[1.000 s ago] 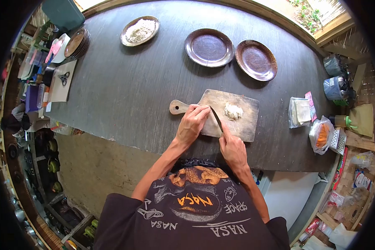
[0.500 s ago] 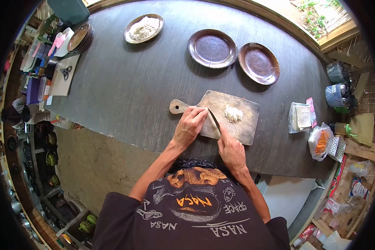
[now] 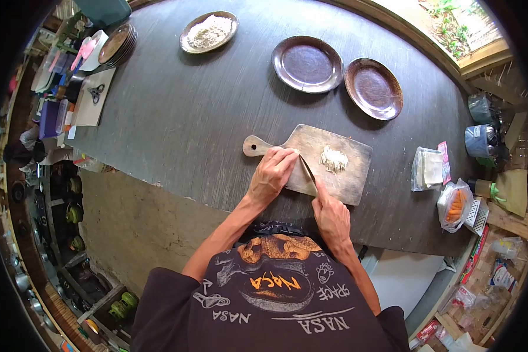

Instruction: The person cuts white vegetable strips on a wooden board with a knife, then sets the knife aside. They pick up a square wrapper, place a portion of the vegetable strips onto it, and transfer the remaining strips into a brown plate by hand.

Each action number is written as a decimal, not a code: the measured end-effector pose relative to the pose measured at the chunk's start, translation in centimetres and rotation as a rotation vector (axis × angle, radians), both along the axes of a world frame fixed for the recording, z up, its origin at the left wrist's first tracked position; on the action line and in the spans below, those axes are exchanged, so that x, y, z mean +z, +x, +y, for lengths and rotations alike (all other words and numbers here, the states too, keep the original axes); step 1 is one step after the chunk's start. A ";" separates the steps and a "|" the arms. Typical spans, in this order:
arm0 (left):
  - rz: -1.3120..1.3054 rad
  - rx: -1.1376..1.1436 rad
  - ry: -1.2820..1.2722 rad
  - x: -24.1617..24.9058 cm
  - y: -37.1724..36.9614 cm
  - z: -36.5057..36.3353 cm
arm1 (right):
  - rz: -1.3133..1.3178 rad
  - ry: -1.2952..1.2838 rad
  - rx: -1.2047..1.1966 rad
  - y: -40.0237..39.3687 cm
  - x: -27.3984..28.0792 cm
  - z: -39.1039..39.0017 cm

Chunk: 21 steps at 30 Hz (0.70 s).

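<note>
A wooden cutting board (image 3: 354, 183) with a handle at its left lies near the front edge of the dark table. On it is a small heap of pale, finely cut shreds (image 3: 334, 159). My right hand (image 3: 332, 218) is closed round the handle of a knife (image 3: 307, 168), whose dark blade points up and left, beside the fingertips of my left hand. My left hand (image 3: 273, 173) is closed, its fingers pressed together over the board's left part; what it pinches is mostly hidden.
Two brown plates (image 3: 308, 63) (image 3: 374, 88) stand beyond the board, and a plate of white powdery food (image 3: 209, 31) at the back left. Bagged carrots (image 3: 454, 205) and a wrapped pale stack (image 3: 431, 169) are at the right. Scissors (image 3: 96, 92) and stacked plates (image 3: 116, 45) are at the left.
The view has shifted slightly, so the table items appear a little farther right. Both hands keep the same holds, and the knife remains beside the left fingertips.
</note>
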State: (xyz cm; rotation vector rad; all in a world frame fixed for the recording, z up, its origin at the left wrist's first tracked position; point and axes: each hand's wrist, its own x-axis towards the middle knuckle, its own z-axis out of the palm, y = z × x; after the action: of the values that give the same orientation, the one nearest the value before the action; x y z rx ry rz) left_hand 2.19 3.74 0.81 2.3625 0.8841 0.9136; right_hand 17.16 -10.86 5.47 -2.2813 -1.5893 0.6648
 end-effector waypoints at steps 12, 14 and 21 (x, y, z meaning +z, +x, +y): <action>0.000 -0.016 0.016 -0.2 -0.1 -0.2 | 0.005 -0.004 -0.011 -0.5 -0.4 1.3; 0.015 -0.022 0.023 -0.3 -0.2 -0.4 | 0.008 0.014 -0.012 -0.4 -0.3 0.8; 0.003 -0.018 0.026 -0.4 -0.2 -0.3 | 0.039 -0.002 -0.013 0.1 -0.4 0.1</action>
State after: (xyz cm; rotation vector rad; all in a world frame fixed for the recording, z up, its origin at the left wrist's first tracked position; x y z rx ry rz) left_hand 2.04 3.46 0.43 2.3901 0.8559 0.9203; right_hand 17.27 -10.77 5.03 -2.2642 -1.5563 0.7034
